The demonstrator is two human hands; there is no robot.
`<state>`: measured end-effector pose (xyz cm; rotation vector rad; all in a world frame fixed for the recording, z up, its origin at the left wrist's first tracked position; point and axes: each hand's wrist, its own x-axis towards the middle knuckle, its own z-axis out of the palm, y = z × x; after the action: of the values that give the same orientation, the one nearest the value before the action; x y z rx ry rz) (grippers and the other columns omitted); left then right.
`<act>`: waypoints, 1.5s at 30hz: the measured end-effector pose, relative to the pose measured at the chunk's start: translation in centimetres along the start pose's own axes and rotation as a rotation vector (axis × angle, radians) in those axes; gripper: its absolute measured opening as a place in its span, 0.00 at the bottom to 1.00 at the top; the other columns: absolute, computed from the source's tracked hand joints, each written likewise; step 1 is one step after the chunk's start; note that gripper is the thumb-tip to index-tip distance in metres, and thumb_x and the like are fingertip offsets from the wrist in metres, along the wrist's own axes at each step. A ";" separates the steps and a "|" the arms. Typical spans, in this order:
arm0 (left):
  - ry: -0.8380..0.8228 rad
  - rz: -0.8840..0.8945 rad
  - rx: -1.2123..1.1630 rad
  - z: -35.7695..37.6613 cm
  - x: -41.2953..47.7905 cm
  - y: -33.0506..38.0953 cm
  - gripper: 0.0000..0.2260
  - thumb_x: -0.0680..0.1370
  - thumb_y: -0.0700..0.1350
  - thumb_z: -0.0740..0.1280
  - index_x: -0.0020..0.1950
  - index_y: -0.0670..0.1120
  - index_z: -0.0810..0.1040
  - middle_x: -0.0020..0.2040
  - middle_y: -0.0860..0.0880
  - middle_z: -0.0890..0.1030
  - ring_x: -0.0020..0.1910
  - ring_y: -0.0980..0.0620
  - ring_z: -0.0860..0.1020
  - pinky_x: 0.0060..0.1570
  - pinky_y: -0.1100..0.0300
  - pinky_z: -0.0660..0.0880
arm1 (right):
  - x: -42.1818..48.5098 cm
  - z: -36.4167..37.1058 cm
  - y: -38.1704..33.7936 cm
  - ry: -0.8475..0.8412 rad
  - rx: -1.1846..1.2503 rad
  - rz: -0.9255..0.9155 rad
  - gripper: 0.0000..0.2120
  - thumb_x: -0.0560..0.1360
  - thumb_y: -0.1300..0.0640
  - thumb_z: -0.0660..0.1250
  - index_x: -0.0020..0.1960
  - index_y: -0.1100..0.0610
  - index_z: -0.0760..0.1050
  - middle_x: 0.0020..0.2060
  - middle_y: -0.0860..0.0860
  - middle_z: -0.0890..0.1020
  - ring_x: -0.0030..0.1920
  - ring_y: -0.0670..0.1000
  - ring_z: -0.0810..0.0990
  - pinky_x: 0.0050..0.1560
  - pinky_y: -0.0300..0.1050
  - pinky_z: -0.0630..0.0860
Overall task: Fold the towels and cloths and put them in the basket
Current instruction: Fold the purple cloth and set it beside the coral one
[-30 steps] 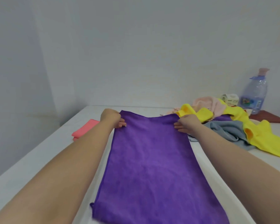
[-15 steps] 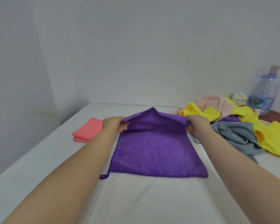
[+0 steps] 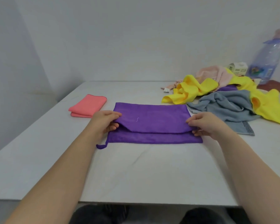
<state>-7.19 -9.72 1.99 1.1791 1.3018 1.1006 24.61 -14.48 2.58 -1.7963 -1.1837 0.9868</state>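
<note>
A purple cloth [image 3: 152,118] lies on the white table [image 3: 136,172], folded over toward me so its upper layer stops short of the near edge. My left hand [image 3: 106,121] pinches the left corner of that upper layer. My right hand [image 3: 202,122] pinches the right corner. A small hanging loop sticks out at the cloth's near left corner. A folded coral cloth [image 3: 88,105] sits to the left. No basket is in view.
At the right back lies a heap of unfolded cloths: yellow [image 3: 194,91], grey [image 3: 225,105], pink [image 3: 215,74] and a bit of purple. Behind it stand a large water bottle [image 3: 265,62] and a small carton [image 3: 238,68]. Walls close off the back and left.
Both hands have drawn the far edge of the purple cloth toward me, laying it over the near half. The cloth went from spread long to folded.
</note>
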 end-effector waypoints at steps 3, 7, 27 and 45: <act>-0.012 0.021 -0.015 -0.1 -0.2 0.6 0.08 0.78 0.35 0.63 0.46 0.42 0.81 0.26 0.50 0.79 0.23 0.58 0.75 0.24 0.69 0.73 | -0.1 0.1 -0.5 0.090 0.087 -0.094 0.08 0.75 0.66 0.65 0.39 0.58 0.78 0.32 0.54 0.76 0.23 0.46 0.74 0.24 0.35 0.75; -0.061 0.016 -0.091 -0.9 -0.5 1.3 0.09 0.78 0.35 0.62 0.45 0.43 0.81 0.28 0.50 0.79 0.23 0.57 0.75 0.25 0.68 0.74 | -0.8 -0.7 -1.3 0.070 0.289 -0.139 0.09 0.76 0.68 0.62 0.39 0.60 0.77 0.31 0.56 0.74 0.27 0.51 0.71 0.25 0.36 0.75; -0.362 -0.054 0.596 -3.4 -0.9 1.0 0.08 0.75 0.33 0.67 0.46 0.43 0.83 0.29 0.48 0.80 0.24 0.54 0.76 0.27 0.66 0.74 | -1.2 -1.5 -0.6 -0.157 -0.504 0.059 0.03 0.73 0.65 0.67 0.42 0.60 0.79 0.29 0.54 0.77 0.27 0.49 0.73 0.30 0.39 0.73; -0.270 0.616 1.224 1.9 -0.5 -1.4 0.25 0.79 0.59 0.55 0.75 0.52 0.63 0.75 0.49 0.64 0.73 0.48 0.61 0.72 0.54 0.56 | -0.8 4.7 0.2 0.164 -0.806 -0.537 0.23 0.80 0.50 0.59 0.71 0.58 0.65 0.70 0.59 0.66 0.71 0.58 0.63 0.70 0.49 0.58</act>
<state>-5.41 -10.35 0.52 2.6525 1.4273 0.3926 20.23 -14.47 0.63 -1.8953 -1.9853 0.0240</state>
